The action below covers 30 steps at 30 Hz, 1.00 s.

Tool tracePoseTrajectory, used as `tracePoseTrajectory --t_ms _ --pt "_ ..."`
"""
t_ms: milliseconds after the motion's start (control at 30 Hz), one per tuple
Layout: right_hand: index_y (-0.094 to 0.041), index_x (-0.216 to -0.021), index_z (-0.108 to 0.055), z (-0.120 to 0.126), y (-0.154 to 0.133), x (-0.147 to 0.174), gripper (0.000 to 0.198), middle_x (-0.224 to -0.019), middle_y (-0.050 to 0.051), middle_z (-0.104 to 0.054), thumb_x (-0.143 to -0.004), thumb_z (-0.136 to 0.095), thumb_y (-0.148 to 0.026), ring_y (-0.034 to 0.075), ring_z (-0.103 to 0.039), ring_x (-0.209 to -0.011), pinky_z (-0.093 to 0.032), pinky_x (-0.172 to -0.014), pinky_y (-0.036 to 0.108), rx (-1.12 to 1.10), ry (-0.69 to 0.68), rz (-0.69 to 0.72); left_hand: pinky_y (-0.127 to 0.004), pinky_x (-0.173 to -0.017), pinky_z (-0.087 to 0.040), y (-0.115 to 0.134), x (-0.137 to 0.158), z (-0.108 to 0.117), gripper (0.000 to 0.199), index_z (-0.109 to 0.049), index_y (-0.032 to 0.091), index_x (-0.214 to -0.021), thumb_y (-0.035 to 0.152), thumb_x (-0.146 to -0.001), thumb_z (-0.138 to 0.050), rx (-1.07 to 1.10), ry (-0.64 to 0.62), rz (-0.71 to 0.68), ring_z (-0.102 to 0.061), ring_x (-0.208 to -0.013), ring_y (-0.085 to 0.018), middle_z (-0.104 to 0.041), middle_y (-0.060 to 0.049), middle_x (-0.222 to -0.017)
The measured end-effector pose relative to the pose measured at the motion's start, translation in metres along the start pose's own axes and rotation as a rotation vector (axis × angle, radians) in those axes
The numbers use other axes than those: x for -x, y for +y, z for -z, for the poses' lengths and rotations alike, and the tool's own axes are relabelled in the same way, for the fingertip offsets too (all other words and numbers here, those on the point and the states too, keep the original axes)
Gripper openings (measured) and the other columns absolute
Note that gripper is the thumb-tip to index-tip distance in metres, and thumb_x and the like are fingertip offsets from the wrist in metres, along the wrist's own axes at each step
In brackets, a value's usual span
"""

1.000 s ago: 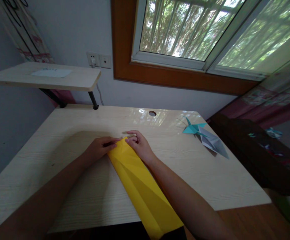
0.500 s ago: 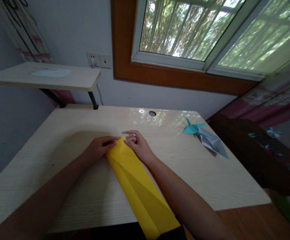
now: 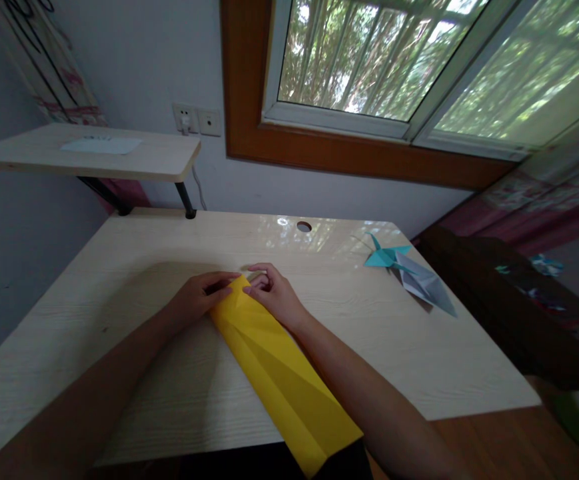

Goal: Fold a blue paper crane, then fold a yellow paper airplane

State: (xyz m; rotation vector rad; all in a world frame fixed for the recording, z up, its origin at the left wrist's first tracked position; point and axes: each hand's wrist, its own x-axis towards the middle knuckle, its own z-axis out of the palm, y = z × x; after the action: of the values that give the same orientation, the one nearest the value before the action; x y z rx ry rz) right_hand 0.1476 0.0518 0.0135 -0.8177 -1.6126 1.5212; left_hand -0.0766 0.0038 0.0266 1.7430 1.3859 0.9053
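Note:
A long folded sheet of yellow paper (image 3: 284,373) slants across the table, its near end reaching past the front edge. Creases run along its length. At its far end, my left hand (image 3: 204,292) pinches the left corner between thumb and fingers. My right hand (image 3: 275,293) grips the right side of that same end, thumb on top and fingers curled beneath or beside it. The undersides of the fingers are hidden.
A teal folded-paper crane (image 3: 386,257) and a grey paper boat-like shape (image 3: 426,283) lie at the table's right. A raised shelf (image 3: 169,157) with a white paper slip (image 3: 102,145) stands back left. A cable hole (image 3: 304,227) pierces the wooden table (image 3: 369,347) near the wall.
My right thumb and fingers have shifted slightly left along the paper's far end. The paper's near end has moved a little up and to the right. My left hand stays put.

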Motion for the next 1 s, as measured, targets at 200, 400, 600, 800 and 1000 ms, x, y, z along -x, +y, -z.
tracePoseTrajectory --t_ms 200,400,600,800,1000 --pt "-0.026 -0.120 -0.056 0.000 0.004 0.000 0.045 -0.077 -0.004 -0.067 -0.081 -0.077 -0.033 0.014 -0.063 -0.069 -0.048 -0.066 0.027 0.064 -0.038 0.037 -0.028 -0.080 -0.053 -0.001 0.001 0.000 0.043 -0.069 0.027 -0.129 0.044 -0.091 -0.063 -0.014 -0.026 -0.039 -0.068 -0.086 -0.018 -0.074 -0.002 -0.099" --pt "-0.026 -0.118 -0.056 -0.001 0.004 0.002 0.042 -0.080 -0.004 -0.068 -0.082 -0.076 -0.032 0.013 -0.064 -0.070 -0.050 -0.067 0.027 0.104 -0.087 0.041 -0.025 -0.069 -0.047 -0.001 0.001 0.000 0.042 -0.068 0.026 -0.130 0.041 -0.091 -0.062 -0.055 -0.064 -0.057 -0.059 -0.072 -0.014 -0.066 0.001 -0.084" --pt "-0.026 -0.118 -0.056 0.001 0.005 0.001 0.044 -0.083 -0.003 -0.068 -0.080 -0.077 -0.032 0.014 -0.066 -0.075 -0.052 -0.070 0.028 0.072 -0.103 0.043 -0.024 -0.065 -0.047 -0.006 0.000 0.000 0.035 -0.070 0.025 -0.121 0.037 -0.089 -0.064 0.048 -0.018 -0.016 -0.060 -0.073 -0.014 -0.066 0.000 -0.087" --pt "-0.026 -0.120 -0.058 0.011 0.000 0.004 0.046 -0.083 -0.003 -0.065 -0.079 -0.079 -0.031 0.014 -0.063 -0.076 -0.051 -0.072 0.029 0.030 -0.151 0.006 -0.022 -0.062 -0.048 -0.004 -0.001 0.006 0.037 -0.069 0.026 -0.122 0.040 -0.087 -0.067 0.153 0.117 0.055 -0.060 -0.071 -0.012 -0.063 0.000 -0.091" --pt "-0.027 -0.118 -0.064 0.041 -0.025 0.010 0.049 -0.083 -0.003 -0.063 -0.073 -0.084 -0.030 0.014 -0.060 -0.077 -0.050 -0.068 0.026 -0.009 -0.298 -0.161 -0.025 -0.068 -0.051 -0.006 -0.004 0.017 0.041 -0.069 0.025 -0.124 0.040 -0.086 -0.067 0.142 0.306 0.052 -0.061 -0.078 -0.015 -0.061 0.000 -0.091"
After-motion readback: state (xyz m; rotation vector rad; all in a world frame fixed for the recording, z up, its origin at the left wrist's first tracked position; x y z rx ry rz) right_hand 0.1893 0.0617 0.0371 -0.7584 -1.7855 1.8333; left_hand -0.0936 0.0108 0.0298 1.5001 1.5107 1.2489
